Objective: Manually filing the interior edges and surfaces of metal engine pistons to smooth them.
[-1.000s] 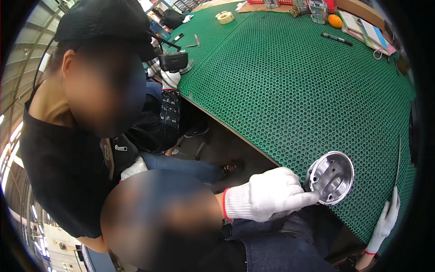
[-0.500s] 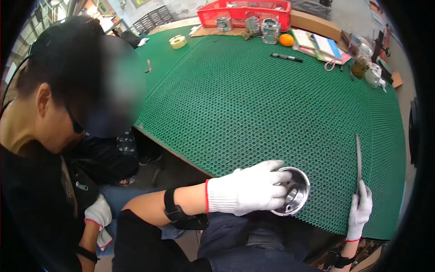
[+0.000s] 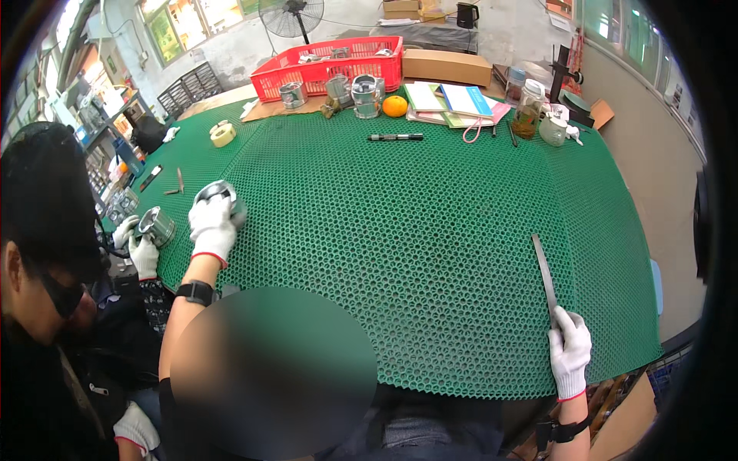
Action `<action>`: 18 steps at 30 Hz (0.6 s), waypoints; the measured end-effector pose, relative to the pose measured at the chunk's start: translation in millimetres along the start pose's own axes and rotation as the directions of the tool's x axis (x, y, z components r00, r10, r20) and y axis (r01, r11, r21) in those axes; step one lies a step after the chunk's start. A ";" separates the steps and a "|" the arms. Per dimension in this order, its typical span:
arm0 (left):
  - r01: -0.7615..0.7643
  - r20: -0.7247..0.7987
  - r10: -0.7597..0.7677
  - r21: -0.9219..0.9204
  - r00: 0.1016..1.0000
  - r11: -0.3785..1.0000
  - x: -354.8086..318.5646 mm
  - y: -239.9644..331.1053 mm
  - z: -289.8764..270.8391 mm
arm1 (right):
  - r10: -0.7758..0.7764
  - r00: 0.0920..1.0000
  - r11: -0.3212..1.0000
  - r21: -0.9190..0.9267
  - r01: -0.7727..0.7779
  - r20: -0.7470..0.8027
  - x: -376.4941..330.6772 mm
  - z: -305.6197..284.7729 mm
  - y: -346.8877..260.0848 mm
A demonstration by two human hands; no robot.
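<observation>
At the left part of the green mat, my left hand [image 3: 213, 228] in a white glove with a red cuff grips a silver round metal piston [image 3: 234, 207] from above. The piston is slightly blurred, and the glove covers part of it. Farther right, near the front edge, my gloved right hand [image 3: 570, 353] is closed round the lower end of a thin flat metal file [image 3: 543, 265]. The file points away from me, over the mat.
Co-workers sit at left; one pair of gloved hands [image 3: 138, 250] holds another piston [image 3: 157, 226]. Along the back of the green mat [image 3: 415, 246] stand a red crate [image 3: 327, 65], several pistons, an orange [image 3: 395, 106], notebooks [image 3: 450, 101] and jars [image 3: 529, 111]. A marker [image 3: 395, 137] and tape [image 3: 222, 135] lie nearer.
My left hand has carried the piston from the mat's front edge to the far left. My right hand keeps hold of the file. The view has tilted up, showing more of the room.
</observation>
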State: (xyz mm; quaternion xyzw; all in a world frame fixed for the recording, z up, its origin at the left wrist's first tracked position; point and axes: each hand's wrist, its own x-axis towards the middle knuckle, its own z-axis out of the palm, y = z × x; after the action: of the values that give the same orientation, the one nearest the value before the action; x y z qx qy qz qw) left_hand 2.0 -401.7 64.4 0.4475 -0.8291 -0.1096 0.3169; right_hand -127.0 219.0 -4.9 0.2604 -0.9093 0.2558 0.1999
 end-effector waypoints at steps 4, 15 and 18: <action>-0.340 -0.042 0.355 0.204 0.934 0.918 4.5 -11.1 -3.1 | 0.063 0.998 0.998 -0.032 -0.062 0.030 0.9 2.7 1.0; -0.676 0.340 0.823 -0.469 0.456 0.568 -206.0 79.0 -28.6 | 0.053 0.996 0.980 -0.193 -0.039 0.069 4.9 -0.7 -12.7; -0.722 0.243 0.849 -0.448 0.469 0.527 -229.9 87.3 -16.6 | 0.101 0.986 0.972 -0.225 -0.070 0.132 7.3 -5.9 -16.0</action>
State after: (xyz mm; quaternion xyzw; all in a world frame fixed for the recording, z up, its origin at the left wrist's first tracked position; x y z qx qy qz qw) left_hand 45.3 -163.2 19.7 -0.0769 -0.9634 -0.1633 0.1980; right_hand -122.2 207.9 9.2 0.2148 -0.9544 0.1428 0.1505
